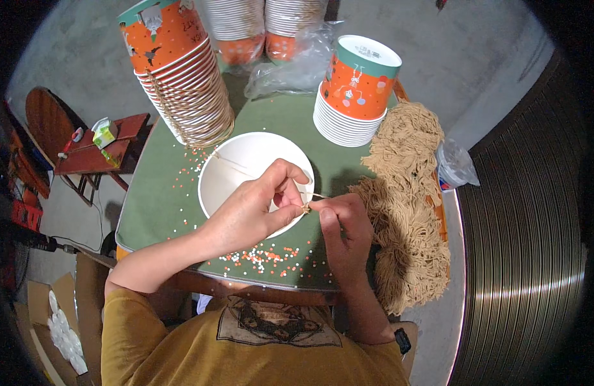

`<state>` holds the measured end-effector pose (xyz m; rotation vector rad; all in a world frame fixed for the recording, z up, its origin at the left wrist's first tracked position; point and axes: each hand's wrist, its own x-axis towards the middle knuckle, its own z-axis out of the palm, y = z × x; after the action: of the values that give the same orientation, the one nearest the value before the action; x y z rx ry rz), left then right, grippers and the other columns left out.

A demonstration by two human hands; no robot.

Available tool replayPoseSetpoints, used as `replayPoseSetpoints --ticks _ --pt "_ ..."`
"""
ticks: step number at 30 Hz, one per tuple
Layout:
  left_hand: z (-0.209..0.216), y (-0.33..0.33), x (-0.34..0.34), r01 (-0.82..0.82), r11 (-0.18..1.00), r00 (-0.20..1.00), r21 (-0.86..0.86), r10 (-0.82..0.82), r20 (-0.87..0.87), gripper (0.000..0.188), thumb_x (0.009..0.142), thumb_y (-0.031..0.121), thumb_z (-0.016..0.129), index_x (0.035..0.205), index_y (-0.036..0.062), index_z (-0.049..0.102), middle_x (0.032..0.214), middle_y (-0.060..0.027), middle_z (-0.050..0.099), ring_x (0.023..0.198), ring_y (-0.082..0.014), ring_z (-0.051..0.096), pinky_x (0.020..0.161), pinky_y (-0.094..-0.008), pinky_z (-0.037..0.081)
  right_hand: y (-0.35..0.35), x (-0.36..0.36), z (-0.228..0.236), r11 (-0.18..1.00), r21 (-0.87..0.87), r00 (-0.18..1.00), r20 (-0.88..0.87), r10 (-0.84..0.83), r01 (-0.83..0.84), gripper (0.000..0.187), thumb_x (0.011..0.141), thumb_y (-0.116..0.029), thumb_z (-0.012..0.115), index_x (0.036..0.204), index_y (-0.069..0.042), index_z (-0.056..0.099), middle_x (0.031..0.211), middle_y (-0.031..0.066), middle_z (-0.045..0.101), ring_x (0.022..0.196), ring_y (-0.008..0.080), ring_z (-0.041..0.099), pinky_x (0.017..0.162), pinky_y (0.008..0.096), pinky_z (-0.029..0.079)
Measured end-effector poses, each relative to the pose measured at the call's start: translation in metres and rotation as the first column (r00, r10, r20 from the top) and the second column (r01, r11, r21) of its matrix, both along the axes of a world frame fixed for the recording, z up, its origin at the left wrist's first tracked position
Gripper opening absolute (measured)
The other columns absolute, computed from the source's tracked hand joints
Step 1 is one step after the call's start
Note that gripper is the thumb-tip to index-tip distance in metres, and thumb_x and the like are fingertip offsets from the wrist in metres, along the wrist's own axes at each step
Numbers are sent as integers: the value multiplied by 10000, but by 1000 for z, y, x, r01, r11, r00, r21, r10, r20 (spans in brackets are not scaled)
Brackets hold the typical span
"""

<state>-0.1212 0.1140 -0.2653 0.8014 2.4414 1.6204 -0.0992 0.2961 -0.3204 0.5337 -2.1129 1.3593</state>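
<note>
A white-lined paper bucket point(252, 151) rests on the green tabletop, its mouth facing up toward me. Thin tan cord point(229, 161) runs across its inside from the far left of the rim. At the near right rim, my left hand point(245, 209) pinches the cord between thumb and fingers, a short frayed end poking out below the fingertips. Against it, my right hand point(343, 225) is closed, thumb and forefinger on the same cord where it comes through at the rim. The bucket's outer wall and the exact cord hole are hidden by my hands.
Upside-down orange buckets with cord handles form a tall stack point(181, 90) at back left; a shorter stack point(355, 96) stands back right. Heaped tan cords point(409, 212) line the right edge. Small paper dots point(265, 260) litter the green cloth point(155, 212). Plastic wrap point(290, 71) lies behind.
</note>
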Motion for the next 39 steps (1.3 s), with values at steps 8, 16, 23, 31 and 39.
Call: replayPoseSetpoints --ticks 8,16,23,31,39 --pt "0 1 0 14 1000 1000 -24 -14 -8 321 866 25 636 1136 51 463 829 -3 582 764 -89 544 709 -260 453 2 -1 -2 996 50 997 -10 70 -70 155 836 -101 635 988 -81 615 888 91 609 822 278 593 749 391 486" --pt "4 2 1 14 996 999 -92 -17 -29 320 872 25 612 1150 42 454 851 -11 587 766 -103 547 703 -267 459 -1 -4 -8 970 224 975 -216 -44 94 244 766 -90 706 982 -106 593 865 74 576 800 273 590 688 383 500" --pt "3 2 1 55 993 998 -108 -58 -22 262 880 17 565 1110 20 439 834 -65 543 797 -174 580 735 -320 486 -3 -6 -11 983 165 980 -192 -53 86 237 745 -76 711 937 -105 575 833 72 580 764 277 589 663 382 499" --pt "-2 -1 -1 31 971 1000 -236 -30 7 226 894 36 559 1099 27 463 852 -22 508 774 -115 515 718 -268 459 -2 -5 -11 999 -21 998 -49 28 -29 198 775 -31 681 917 -86 555 793 78 590 703 238 584 603 335 487" --pt "2 3 3 77 983 997 -165 -74 25 200 893 59 580 1060 29 474 842 -25 504 774 -125 518 717 -275 461 -6 -3 -10 994 -89 998 6 56 -56 191 787 -23 673 932 -80 563 792 73 590 663 203 571 578 310 477"
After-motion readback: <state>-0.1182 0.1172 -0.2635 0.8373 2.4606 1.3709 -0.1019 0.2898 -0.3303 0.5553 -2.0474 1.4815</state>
